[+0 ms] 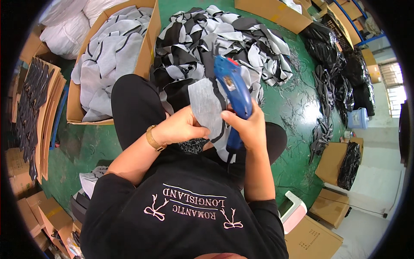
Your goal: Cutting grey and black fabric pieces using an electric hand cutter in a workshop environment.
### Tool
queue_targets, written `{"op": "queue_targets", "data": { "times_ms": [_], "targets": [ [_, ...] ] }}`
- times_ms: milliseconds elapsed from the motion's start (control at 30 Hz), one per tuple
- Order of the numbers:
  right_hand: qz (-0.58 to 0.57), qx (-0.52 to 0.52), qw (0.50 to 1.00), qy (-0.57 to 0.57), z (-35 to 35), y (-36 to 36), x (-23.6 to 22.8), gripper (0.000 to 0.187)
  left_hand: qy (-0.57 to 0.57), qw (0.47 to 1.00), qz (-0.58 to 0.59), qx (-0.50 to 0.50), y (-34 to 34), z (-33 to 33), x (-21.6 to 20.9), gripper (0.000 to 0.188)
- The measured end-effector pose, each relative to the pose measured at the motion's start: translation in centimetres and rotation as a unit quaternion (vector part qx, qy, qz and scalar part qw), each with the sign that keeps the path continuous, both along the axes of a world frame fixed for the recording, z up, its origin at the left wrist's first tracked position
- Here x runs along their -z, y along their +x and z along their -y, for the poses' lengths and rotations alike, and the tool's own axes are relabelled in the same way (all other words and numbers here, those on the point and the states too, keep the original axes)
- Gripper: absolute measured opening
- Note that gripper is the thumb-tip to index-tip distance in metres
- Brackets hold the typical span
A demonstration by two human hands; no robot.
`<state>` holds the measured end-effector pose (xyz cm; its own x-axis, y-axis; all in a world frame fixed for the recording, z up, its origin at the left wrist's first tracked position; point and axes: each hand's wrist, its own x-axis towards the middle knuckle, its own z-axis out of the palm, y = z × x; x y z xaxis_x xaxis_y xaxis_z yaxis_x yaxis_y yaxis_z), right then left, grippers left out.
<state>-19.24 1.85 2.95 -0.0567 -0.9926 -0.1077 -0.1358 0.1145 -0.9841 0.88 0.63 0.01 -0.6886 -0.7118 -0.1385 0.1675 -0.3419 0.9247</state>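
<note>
My left hand (186, 125), with a gold watch on its wrist, pinches a grey fabric piece (207, 103) with a black edge strip over my lap. My right hand (249, 125) is wrapped round the body of a blue corded power tool (236, 88), which looks like an electric fabric cutter. Its head, with a red part on it, points away from me, and the cord leaves its near end. The tool lies close along the right side of the fabric; whether its tip touches any cloth I cannot tell.
Beyond my knees a large heap of grey and black fabric pieces (224, 39) covers the green floor (297, 125). An open cardboard box (146, 47) of grey pieces stands at the left. Thread scraps, black bags (345, 64) and a light blue bucket (358, 118) are at the right.
</note>
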Motion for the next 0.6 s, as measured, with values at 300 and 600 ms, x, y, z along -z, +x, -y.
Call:
{"op": "queue_targets", "data": {
  "times_ms": [300,600],
  "targets": [
    [-0.03,-0.028,0.999,-0.008,0.7,1.9,0.0,0.039,0.109,0.958,-0.142,-0.226,-0.8,1.6,-1.2,0.024],
    [0.222,-0.101,0.967,0.067,-0.6,-2.2,2.0,0.039,0.124,0.948,-0.181,-0.232,0.7,3.6,-1.3,0.023]
  ]
}}
